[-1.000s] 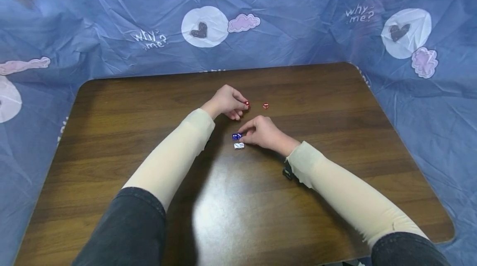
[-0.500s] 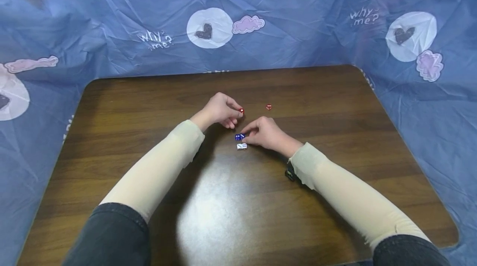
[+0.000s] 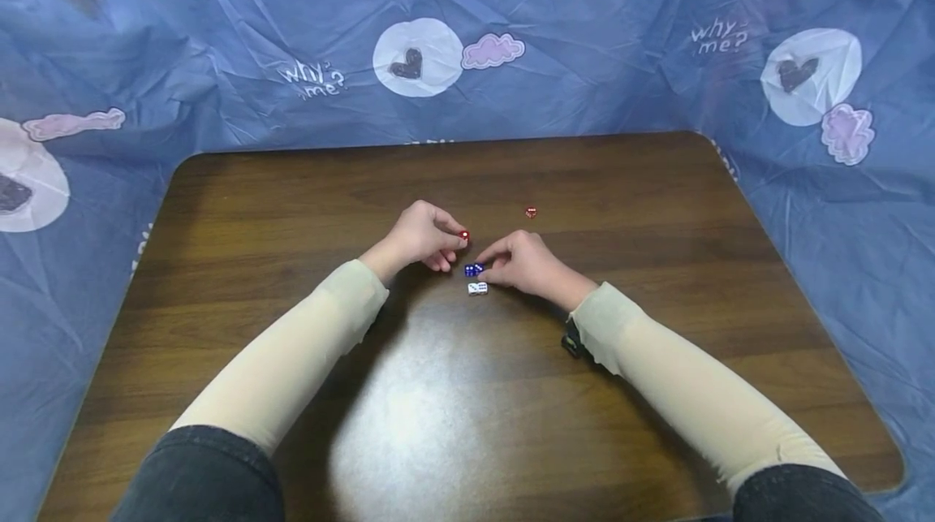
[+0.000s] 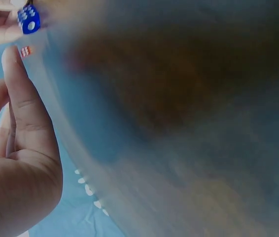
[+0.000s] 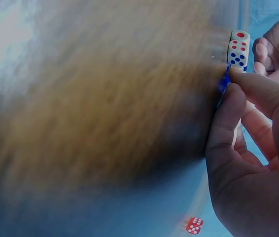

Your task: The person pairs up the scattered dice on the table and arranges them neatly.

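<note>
My left hand (image 3: 424,238) pinches a red die (image 3: 464,236) between thumb and forefinger, just behind a pair of blue dice (image 3: 473,269). These sit side by side, and the thumb and forefinger of my right hand (image 3: 527,262) pinch the right-hand one. Directly in front lie two white dice (image 3: 478,288), also side by side; their red and blue pips show in the right wrist view. In the left wrist view a blue die (image 4: 29,19) with white pips is near my left fingertips. Another red die (image 3: 531,213) lies alone further back, to the right.
The dice are on a brown wood-grain table (image 3: 628,408) with rounded corners. A blue printed cloth (image 3: 584,59) hangs behind and around it. Light glares off the tabletop in front of the white dice.
My left hand has carried its red die toward me and slightly left, close to the blue dice. My right hand keeps its hold at the blue dice; the view has shifted slightly.
</note>
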Available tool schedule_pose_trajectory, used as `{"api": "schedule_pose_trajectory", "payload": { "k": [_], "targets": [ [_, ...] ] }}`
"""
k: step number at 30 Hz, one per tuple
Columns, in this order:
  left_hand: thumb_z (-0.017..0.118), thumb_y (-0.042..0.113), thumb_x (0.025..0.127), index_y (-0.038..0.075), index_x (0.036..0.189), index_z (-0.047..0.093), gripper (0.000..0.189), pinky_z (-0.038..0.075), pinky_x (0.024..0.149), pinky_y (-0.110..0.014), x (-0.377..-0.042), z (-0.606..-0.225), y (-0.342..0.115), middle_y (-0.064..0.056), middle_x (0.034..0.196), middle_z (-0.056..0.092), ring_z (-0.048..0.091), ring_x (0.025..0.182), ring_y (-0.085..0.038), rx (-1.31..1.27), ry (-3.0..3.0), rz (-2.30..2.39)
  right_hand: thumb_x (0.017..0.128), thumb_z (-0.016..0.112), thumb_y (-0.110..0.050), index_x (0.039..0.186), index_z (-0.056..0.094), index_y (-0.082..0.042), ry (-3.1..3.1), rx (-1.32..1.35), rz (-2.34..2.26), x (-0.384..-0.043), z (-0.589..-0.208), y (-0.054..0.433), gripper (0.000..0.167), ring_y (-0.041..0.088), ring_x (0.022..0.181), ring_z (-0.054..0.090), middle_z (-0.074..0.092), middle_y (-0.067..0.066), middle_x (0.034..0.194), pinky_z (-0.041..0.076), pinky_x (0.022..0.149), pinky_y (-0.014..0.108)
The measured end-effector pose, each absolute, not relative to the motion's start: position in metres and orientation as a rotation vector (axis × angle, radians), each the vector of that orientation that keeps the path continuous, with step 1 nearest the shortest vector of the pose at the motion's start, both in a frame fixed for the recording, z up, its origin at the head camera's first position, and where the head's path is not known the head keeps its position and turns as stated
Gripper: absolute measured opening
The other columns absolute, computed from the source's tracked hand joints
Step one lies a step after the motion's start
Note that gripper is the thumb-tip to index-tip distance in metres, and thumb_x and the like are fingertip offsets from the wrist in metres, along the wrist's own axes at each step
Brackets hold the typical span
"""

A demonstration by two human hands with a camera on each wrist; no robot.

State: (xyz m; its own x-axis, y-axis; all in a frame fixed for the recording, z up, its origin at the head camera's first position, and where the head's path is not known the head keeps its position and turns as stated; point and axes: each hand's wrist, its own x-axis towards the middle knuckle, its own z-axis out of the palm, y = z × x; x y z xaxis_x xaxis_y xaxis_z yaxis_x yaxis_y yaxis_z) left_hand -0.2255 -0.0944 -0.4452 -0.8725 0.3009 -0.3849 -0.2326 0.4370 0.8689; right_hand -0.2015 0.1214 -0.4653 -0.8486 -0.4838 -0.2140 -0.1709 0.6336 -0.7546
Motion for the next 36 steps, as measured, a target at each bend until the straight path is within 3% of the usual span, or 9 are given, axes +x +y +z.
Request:
{"api": "schedule_pose_trajectory", "payload": {
  "k": [36],
  "targets": [
    [0.078,0.001,0.089,0.001,0.103,0.078,0.014,0.061,0.049,-0.035,-0.211,-0.461,-0.088,-0.018,0.067,0.069,0.067,0.05,-0.022,0.055,2.273,1.394,0.086,0.085,-0.015,0.103,0.081,-0.01,2.477,-0.528,-1.108,-0.201,-0.468,0.12,0.019,0.009,0.056,0.057,0.07,-0.002,0.069,0.044,0.049,0.022]
  ]
}}
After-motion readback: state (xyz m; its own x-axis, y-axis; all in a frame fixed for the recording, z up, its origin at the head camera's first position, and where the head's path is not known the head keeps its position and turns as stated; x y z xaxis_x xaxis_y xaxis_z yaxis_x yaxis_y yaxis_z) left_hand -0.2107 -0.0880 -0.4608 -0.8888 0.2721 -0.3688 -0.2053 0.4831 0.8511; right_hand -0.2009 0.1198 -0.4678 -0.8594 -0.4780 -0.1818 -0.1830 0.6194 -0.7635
